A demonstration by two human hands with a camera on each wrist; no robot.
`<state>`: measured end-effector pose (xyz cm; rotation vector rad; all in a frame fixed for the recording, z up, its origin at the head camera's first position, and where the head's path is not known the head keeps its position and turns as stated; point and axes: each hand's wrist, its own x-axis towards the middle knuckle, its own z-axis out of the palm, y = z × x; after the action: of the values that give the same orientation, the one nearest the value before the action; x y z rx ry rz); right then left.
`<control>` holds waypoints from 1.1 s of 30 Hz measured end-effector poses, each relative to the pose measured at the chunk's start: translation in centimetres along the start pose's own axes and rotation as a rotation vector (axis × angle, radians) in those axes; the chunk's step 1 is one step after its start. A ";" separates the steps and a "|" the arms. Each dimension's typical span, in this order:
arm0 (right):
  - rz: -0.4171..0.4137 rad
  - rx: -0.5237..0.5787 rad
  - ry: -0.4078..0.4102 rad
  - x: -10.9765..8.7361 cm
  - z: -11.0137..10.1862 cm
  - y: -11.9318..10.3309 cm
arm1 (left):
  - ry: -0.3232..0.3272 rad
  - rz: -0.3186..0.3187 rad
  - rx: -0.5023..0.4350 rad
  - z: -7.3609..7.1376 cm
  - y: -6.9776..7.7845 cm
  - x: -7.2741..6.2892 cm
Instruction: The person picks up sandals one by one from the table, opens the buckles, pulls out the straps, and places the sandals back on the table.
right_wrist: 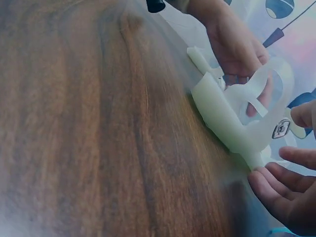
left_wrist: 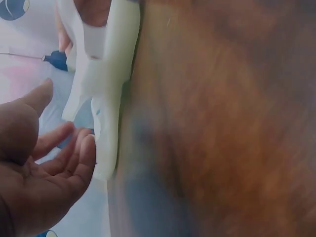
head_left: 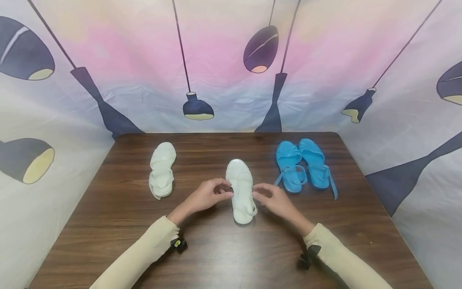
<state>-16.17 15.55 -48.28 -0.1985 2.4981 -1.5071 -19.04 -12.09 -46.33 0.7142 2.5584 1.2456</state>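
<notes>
A white sandal [head_left: 242, 188] lies sole down in the middle of the table, its toe towards the back wall. On its left side is my left hand [head_left: 213, 194], whose loosely bent fingertips come up against the sandal's edge in the left wrist view; the thumb stands apart. My right hand [head_left: 273, 198] is at the opposite side. In the right wrist view its fingertips [right_wrist: 261, 180] touch the low side of the sandal, near the strap with a small printed label [right_wrist: 281, 128]. Neither hand is curled round the sandal.
Another white sandal [head_left: 162, 170] lies at the back left of the brown wooden table [head_left: 223, 257]. Two blue sandals [head_left: 290, 165] lie side by side at the back right, straps loose. A cloth printed with lamps [head_left: 223, 52] hangs behind the table's far edge.
</notes>
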 end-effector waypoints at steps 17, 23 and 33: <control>-0.031 -0.013 -0.170 0.7 0.3 0.6 | -0.122 -0.034 -0.221 2.4 -0.4 -1.1; 0.017 0.065 -0.180 0.5 0.3 0.3 | -0.111 -0.028 -0.249 2.5 -0.3 -1.0; 0.016 0.268 -0.160 -0.4 0.8 -0.6 | -0.084 -0.016 -0.292 2.6 0.1 -1.1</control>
<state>-15.62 14.68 -48.07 -0.2431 2.1456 -1.7252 -17.03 -10.78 -47.88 0.6652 2.2456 1.5077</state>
